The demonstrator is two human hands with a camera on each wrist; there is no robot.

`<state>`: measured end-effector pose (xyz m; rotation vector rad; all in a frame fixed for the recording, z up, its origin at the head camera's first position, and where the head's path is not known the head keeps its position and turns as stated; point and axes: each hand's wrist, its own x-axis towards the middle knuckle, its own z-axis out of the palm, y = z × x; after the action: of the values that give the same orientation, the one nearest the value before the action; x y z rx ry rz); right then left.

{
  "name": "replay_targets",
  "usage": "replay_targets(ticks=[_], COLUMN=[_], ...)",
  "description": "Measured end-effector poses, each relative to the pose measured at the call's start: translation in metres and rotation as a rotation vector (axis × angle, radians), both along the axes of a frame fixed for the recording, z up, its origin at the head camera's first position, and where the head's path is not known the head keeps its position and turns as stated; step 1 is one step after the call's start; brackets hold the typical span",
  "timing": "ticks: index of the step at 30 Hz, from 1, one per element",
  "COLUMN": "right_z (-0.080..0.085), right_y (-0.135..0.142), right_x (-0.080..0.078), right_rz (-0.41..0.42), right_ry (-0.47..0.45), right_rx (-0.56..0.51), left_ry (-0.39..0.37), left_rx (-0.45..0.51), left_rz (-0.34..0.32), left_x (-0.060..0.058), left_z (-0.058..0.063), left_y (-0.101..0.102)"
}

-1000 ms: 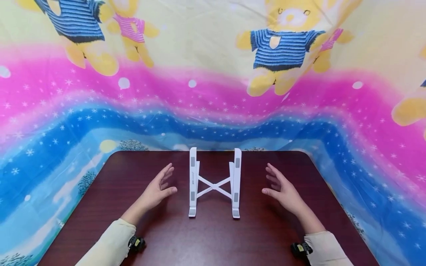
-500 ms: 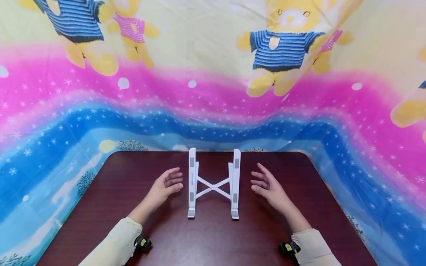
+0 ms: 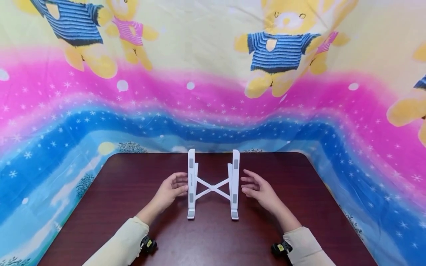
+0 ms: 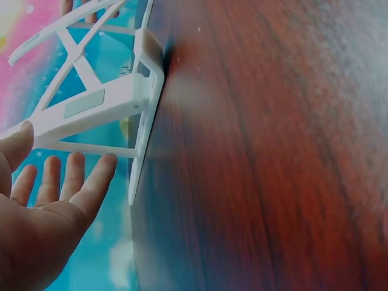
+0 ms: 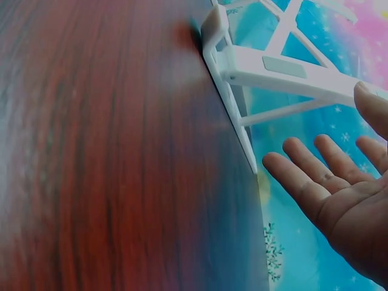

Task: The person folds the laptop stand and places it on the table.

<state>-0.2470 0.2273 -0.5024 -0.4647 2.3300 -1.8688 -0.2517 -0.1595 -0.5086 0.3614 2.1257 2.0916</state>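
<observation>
A white folding laptop stand (image 3: 235, 181) stands opened out on the table, its two sloped side rails joined by crossed bars. Grey pads (image 3: 191, 197) line the rails. My left hand (image 3: 168, 192) is at the stand's left rail, fingertips right beside it; whether they touch is hard to tell. In the left wrist view its thumb overlaps the rail (image 4: 124, 100), and the fingers are spread. A small gap separates my right hand (image 3: 264, 192) from the right rail. Its fingers reach out loosely beside the stand in the right wrist view, holding nothing.
The dark red-brown wooden table (image 3: 213, 240) has rounded far corners. Behind and around it hangs a cloth (image 3: 213, 99) printed with bears and snowflakes. Each wrist wears a small black device, such as the left one (image 3: 148, 244).
Both hands have moved inward toward the stand from either side, the left one right up to its rail. The stand keeps its place on the table.
</observation>
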Motion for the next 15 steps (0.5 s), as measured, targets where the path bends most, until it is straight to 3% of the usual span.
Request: replay_targets(ticks=[6,15], right_z=[-0.003,-0.005], right_y=[-0.012,-0.031], right_x=[-0.002,0.001], right_rz=[-0.015,-0.109], right_ry=[-0.039,-0.076], right_rx=[0.014,-0.032], left_ry=[-0.008,-0.020], left_rx=[0.018,-0.007], left_rz=[0.011,0.039], left_x=[0.001,0.001], left_z=[-0.002,-0.009], left_y=[0.005,0.011])
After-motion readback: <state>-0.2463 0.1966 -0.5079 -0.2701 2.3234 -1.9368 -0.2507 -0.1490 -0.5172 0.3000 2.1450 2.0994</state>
